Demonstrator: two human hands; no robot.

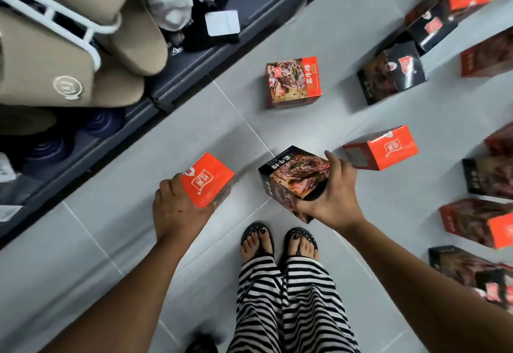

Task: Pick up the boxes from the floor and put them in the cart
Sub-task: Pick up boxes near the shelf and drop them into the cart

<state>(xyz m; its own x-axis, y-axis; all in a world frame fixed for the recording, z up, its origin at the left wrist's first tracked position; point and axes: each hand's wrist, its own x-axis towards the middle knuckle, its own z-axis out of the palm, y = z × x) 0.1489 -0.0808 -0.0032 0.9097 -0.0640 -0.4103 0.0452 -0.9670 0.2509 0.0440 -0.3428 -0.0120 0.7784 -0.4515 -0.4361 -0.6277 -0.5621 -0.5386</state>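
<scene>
My left hand (175, 208) grips an orange box (208, 179) by its near side, held above the grey tiled floor. My right hand (333, 194) grips a black box with a meat picture (294, 178), thumb on its far edge and fingers under it. Several more orange and black boxes lie on the floor: one with a meat picture (293, 82) ahead, an orange one (383, 147) just beyond my right hand, a black one (391, 72) farther right. No cart is in view.
A dark shelf base (194, 67) runs diagonally along the left, with beige slippers (69, 55) on a white wire rack above it. More boxes (477, 222) line the right edge. My feet in sandals (277, 244) stand on the tiles (111, 227) below my hands.
</scene>
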